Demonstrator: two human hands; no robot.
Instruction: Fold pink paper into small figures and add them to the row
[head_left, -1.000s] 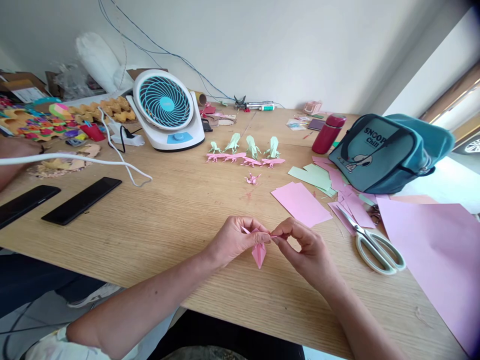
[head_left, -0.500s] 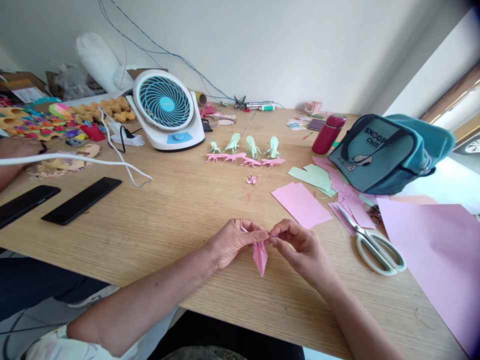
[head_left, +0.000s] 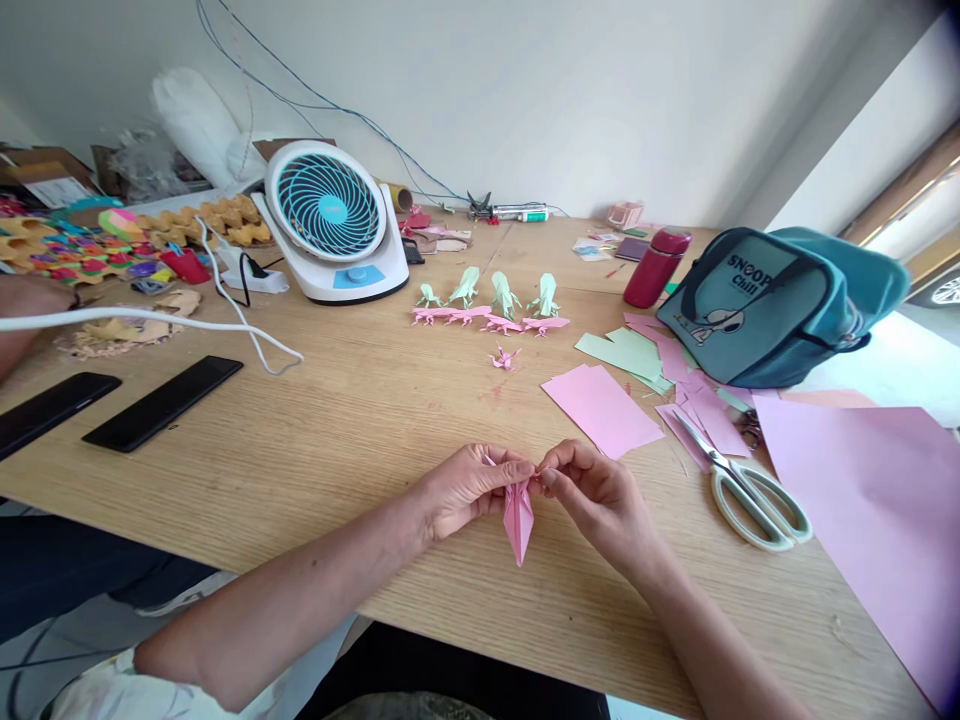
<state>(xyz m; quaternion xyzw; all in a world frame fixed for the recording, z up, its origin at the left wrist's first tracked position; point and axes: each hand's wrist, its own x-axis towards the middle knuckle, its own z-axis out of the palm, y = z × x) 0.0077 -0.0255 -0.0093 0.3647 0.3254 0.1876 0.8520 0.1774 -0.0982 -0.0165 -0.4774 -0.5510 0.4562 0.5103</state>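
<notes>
A folded pink paper figure point(head_left: 518, 522) hangs point-down from my fingers above the near part of the table. My left hand point(head_left: 478, 485) is closed on its upper part, the thumb lying across the folds. From the other side my right hand point(head_left: 592, 490) pinches a thin pink tip of the same figure between thumb and forefinger. The fingers hide much of the upper folds. Farther back stand finished-looking origami insects: a row of pale green ones point(head_left: 505, 294), a row of pink ones point(head_left: 504, 324), and a small pink one point(head_left: 505, 357) in front.
Pink paper sheets point(head_left: 602, 408), green paper pieces point(head_left: 621, 354) and scissors point(head_left: 754, 500) lie to the right, beside a large pink sheet point(head_left: 870, 500). A red flask point(head_left: 657, 268) and teal bag point(head_left: 772, 300) stand behind. Leftward are a fan point(head_left: 330, 215), black phones point(head_left: 163, 403) and another person's arm point(head_left: 30, 315).
The pink figure's lower point has dipped slightly toward me. My right fingers have shifted a little closer to my left thumb; both hands keep their hold.
</notes>
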